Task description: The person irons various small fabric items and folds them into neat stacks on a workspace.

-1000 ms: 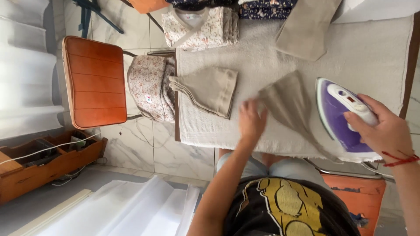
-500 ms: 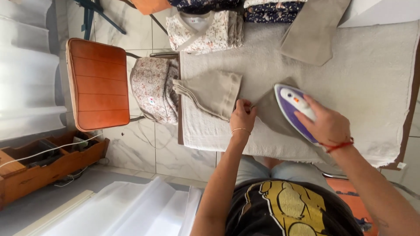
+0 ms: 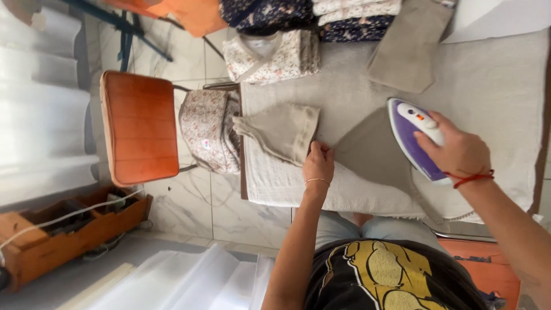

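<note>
The right hand (image 3: 456,150) has its fingers clamped on the iron (image 3: 414,138), which stands on the beige cloth (image 3: 367,152) on the table (image 3: 499,97). The left hand (image 3: 318,163) presses flat on the cloth edge, fingers together.

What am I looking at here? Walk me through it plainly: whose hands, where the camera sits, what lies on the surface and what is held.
There is no machine: a person works with bare hands, and the camera sits on their head, looking down. The right hand grips a purple and white iron set on a beige cloth piece. The left hand presses that cloth's edge flat. They lie on a padded ironing surface, beside a folded beige piece. Folded floral garments sit at the far edge, and an orange chair stands alongside.
</note>
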